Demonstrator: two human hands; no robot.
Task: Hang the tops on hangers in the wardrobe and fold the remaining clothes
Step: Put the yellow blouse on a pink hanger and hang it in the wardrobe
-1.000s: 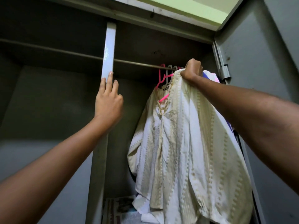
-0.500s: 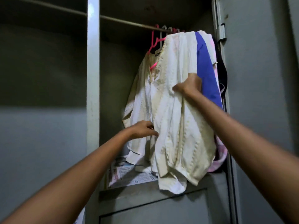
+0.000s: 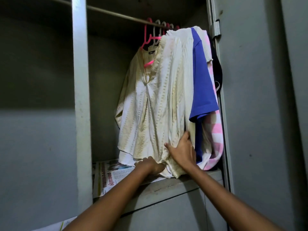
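**Cream top on the rail, hem still bunched at the shelf edge**

Your left hand (image 3: 150, 164) gripped the lower hem of the cream, stripe-textured woven top (image 3: 155, 104), fingers curled into the cloth just above the front edge of the grey metal wardrobe shelf (image 3: 168, 185). Your right hand (image 3: 181, 152) lay flatter against the same hem, thumb spread and fingers tucked behind the fabric; whether it pinched the cloth or only pressed it could not be told. The top hung from a pink plastic hanger (image 3: 146, 37) on the metal rail (image 3: 116, 14), at the rail's right end, crowded against a white ribbed top (image 3: 188, 67), a blue short-sleeved shirt (image 3: 202, 84) and a pink-and-white checked garment (image 3: 215, 130).

The risk appeared to lie in the pull. A hard downward tug on the hem could have dragged the wide neckline off one arm of the hanger, which already showed through the open collar. The hem also draped over the newspaper lining (image 3: 113, 174) on the shelf, so a sideways sweep could have shifted the paper or left the cloth creased beneath it.
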